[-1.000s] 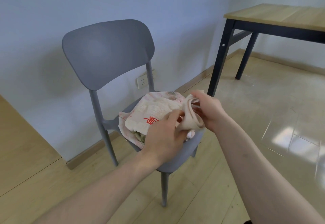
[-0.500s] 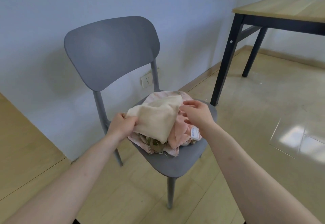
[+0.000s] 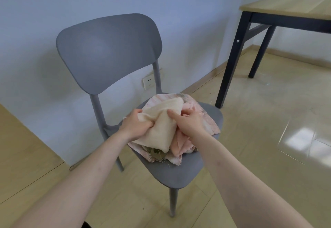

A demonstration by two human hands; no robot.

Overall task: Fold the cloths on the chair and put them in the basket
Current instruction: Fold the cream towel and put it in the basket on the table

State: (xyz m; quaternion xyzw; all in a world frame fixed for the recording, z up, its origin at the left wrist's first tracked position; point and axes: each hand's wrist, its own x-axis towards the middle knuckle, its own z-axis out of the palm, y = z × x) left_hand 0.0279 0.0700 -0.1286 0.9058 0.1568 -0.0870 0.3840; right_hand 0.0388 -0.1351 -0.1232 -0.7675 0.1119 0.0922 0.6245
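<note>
- My left hand (image 3: 137, 124) is clenched around the left edge of the cream woven cloth (image 3: 162, 122), fingers curled under so the fabric bunches in the fist; that grip is fully closed on the cloth.
- My right hand (image 3: 188, 122) pinches the same cream cloth at its right side, thumb on top and fingers tucked behind; it is closed on fabric too, though I cannot tell whether some of the pink layer is caught with it.
- I judge that the two hands hold opposite edges so the cloth can be pulled taut and lifted clear of the pile, which a fold needs.
- The cream cloth sits on top of the heap, its free corner hanging toward 6 o'clock over the others.
- Under it lie a peach-pink crumpled cloth (image 3: 180, 147) toward 5 o'clock, a pale striped pink cloth (image 3: 207, 120) spread flat at 3 o'clock, and a scrap of green leaf-printed fabric (image 3: 156, 153) peeking out at 6 o'clock.
- All of them rest on the seat of the grey moulded plastic chair (image 3: 179, 175), whose backrest stands at 12 o'clock.
- No basket is in view, so I cannot say where the folded pieces will go.
- A wooden-topped bench with black legs (image 3: 286, 7) stands at 2 o'clock, well apart from the chair, carrying nothing visible.
- Nothing looks folded yet; I judge the task to be at its start.
</note>
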